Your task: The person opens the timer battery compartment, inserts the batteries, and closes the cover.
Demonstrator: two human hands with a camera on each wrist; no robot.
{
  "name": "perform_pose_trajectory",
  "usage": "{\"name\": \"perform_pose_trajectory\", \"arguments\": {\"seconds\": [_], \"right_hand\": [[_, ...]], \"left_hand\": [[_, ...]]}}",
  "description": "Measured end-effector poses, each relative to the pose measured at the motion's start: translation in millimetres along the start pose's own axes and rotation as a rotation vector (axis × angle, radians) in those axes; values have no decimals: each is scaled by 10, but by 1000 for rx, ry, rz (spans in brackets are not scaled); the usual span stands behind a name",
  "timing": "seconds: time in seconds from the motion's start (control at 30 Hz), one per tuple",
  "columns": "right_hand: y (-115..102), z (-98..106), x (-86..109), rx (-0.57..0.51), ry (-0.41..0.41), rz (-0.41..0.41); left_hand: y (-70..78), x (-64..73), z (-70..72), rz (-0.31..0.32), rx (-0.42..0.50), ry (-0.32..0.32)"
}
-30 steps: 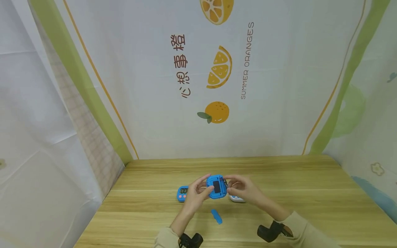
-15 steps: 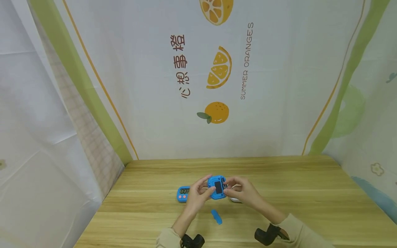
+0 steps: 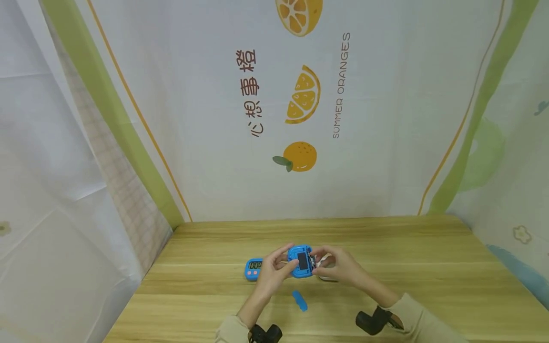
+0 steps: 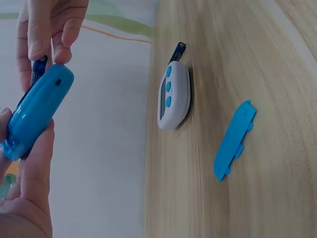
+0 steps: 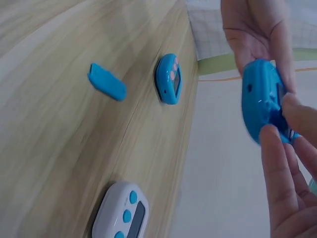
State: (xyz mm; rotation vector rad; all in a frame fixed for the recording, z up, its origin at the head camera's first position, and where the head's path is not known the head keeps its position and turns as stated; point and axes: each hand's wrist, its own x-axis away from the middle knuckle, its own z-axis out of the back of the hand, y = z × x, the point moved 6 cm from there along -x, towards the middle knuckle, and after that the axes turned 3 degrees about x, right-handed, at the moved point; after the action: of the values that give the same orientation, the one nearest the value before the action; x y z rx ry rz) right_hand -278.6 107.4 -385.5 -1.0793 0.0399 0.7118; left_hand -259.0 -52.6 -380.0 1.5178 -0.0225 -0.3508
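Note:
My left hand (image 3: 270,271) grips a blue digital timer (image 3: 301,261) above the table, its back turned up and the battery compartment uncovered along the right side. The thumb lies across the back, next to a dark rectangular panel. My right hand (image 3: 339,264) is at that compartment, its fingertips pinching a dark blue battery (image 4: 38,69), which stands partly out of the timer in the left wrist view. In the right wrist view, right-hand fingers also touch the edge of the timer (image 5: 260,99). A blue battery cover (image 3: 299,300) lies on the table below the hands.
A second blue timer (image 3: 253,269) with pink buttons lies left of the hands. A white timer (image 4: 174,96) with blue buttons lies partly hidden under the right hand, a loose battery (image 4: 178,51) beside it. Behind the wooden table (image 3: 206,295) hangs a printed curtain (image 3: 364,181).
The held timer has shifted slightly right and down with my left hand. My right fingers moved in over the compartment, then back a little to its edge. The cover stayed put.

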Motion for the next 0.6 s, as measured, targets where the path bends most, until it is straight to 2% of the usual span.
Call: {"name": "perform_pose_trajectory", "arguments": {"seconds": [0.1,0.2,0.33,0.47,0.6], "right_hand": [[-48,29,2,52,19,20],[-38,26,3,42,14,42],[12,6,3,-43,-65,65],[-5,-15,-3,-78,-155,93],[-18,-18,3,-69,-179,105]], "left_hand": [[-1,4,2,13,23,-16],[-122,-33,22,22,47,-39],[-257,-94,34,15,37,-75],[-238,-91,18,3,7,-105],[-231,-78,4,12,3,-127]]}}
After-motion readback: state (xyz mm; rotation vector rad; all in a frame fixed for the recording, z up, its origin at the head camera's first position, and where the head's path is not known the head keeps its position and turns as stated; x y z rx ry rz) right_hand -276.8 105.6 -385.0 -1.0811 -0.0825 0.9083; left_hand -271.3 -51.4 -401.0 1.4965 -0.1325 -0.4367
